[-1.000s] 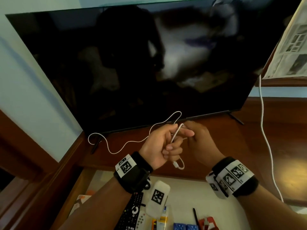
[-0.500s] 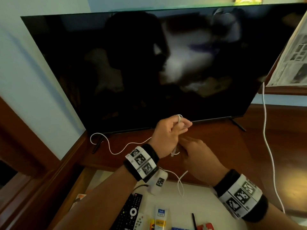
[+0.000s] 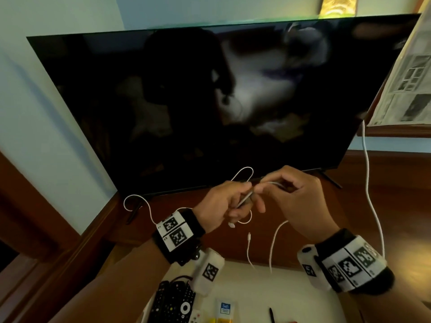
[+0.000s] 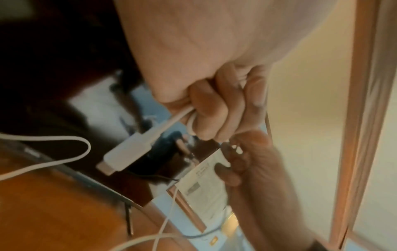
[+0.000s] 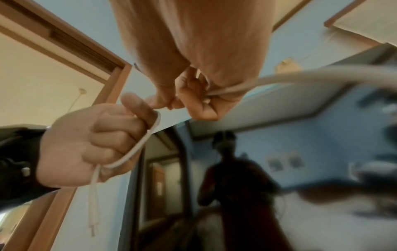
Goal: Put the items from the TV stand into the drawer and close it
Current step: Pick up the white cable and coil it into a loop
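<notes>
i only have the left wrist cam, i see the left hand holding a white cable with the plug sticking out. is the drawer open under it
observer: Yes. The head view shows the drawer open below both hands, with a black remote lying in it.
operator: is the whole cable gathered up
observer: No. A loop of the white cable curls out to the left of the left hand, by the TV's foot.
operator: and the right hand
observer: The right hand pinches the cable beside the left hand, and a length hangs from it down to the drawer.
</notes>
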`<state>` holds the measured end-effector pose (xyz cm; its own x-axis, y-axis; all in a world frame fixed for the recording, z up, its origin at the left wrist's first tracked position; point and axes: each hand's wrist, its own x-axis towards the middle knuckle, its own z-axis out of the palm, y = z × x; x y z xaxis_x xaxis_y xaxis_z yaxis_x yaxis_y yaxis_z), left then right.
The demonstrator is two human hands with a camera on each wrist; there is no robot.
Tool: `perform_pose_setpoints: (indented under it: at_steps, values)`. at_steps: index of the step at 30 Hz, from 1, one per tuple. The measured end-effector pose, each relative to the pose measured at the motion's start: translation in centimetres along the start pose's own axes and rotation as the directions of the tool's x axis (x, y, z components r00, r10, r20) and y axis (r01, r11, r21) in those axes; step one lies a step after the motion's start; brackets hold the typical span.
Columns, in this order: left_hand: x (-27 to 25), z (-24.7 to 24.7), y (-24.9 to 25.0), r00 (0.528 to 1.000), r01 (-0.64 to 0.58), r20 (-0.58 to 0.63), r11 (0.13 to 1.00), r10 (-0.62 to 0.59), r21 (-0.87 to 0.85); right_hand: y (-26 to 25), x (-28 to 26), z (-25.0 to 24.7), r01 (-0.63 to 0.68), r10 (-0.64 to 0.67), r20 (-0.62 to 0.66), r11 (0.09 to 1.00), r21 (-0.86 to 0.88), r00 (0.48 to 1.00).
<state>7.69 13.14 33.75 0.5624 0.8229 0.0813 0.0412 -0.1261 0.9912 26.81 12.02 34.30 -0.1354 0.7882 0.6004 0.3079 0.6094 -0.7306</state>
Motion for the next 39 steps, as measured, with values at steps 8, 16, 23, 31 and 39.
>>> perform_pose_setpoints:
  at_steps: [8,16,23,31,39]
  values:
    - [0.4,1.1,0.5,0.99,-0.126,-0.003,0.898,0.138,-0.423,3.0,-1.0,2.7,-0.146,0.14,0.044,0.96,0.237,0.989]
    - [1.2,1.9,-0.5,0.951,-0.263,-0.237,0.924,0.199,-0.278,2.3,-3.3,3.5,-0.245,0.246,0.249,0.969,-0.034,0.937]
    - [2.4,1.2,-0.6,0.952,-0.109,-0.261,0.975,0.159,0.193,1.7,-3.4,3.0,-0.104,0.159,0.379,0.982,-0.16,0.912]
    - [1.6,-0.6,-0.8,0.999,0.05,-0.008,0.972,-0.05,0.228,-0.7,-1.6,0.0,-0.103,0.102,0.03,0.994,0.044,0.994]
    - [0.6,-0.5,-0.9,0.989,0.056,0.144,0.994,-0.041,-0.098,1.8,-1.5,1.0,-0.048,0.064,-0.152,0.993,0.108,0.986]
